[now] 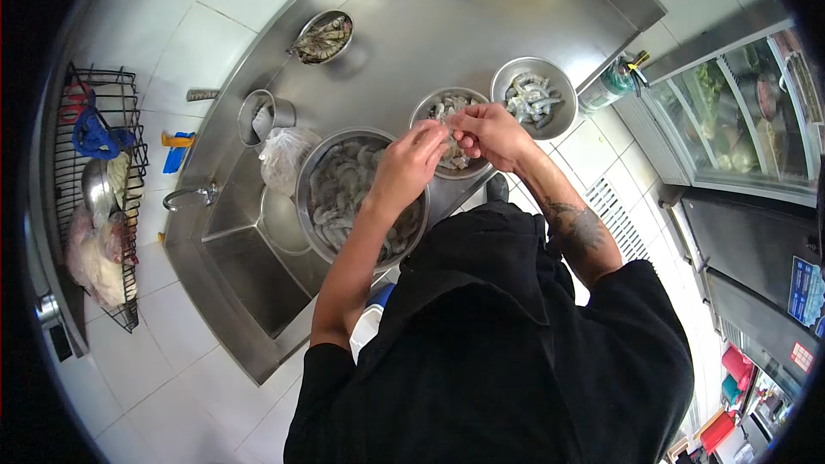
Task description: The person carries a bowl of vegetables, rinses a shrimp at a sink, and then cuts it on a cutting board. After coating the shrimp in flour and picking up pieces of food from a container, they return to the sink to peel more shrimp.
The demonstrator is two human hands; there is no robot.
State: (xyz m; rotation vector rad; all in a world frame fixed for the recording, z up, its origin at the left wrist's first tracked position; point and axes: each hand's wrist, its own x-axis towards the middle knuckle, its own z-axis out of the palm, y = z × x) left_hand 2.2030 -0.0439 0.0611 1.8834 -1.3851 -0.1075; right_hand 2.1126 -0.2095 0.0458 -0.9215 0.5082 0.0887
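Over the middle metal bowl point(453, 173), my left hand point(416, 155) and my right hand point(491, 132) meet with their fingers pinched together. Between the fingertips is a small shrimp, mostly hidden by them. Pale shrimp shells and scraps lie in that bowl. Under my left forearm stands a large metal bowl point(302, 215) full of grey raw shrimp point(344, 185). To the right of my right hand, another metal bowl point(569, 90) holds peeled-looking shrimp point(532, 101).
All bowls rest on a steel counter point(412, 26) with a sink point(258, 279) and faucet point(191, 198) at left. A plastic bag point(286, 160), a metal container point(279, 112) and a small bowl of shrimp heads or shells point(325, 38) stand farther left. A glass-door fridge point(730, 112) is at right.
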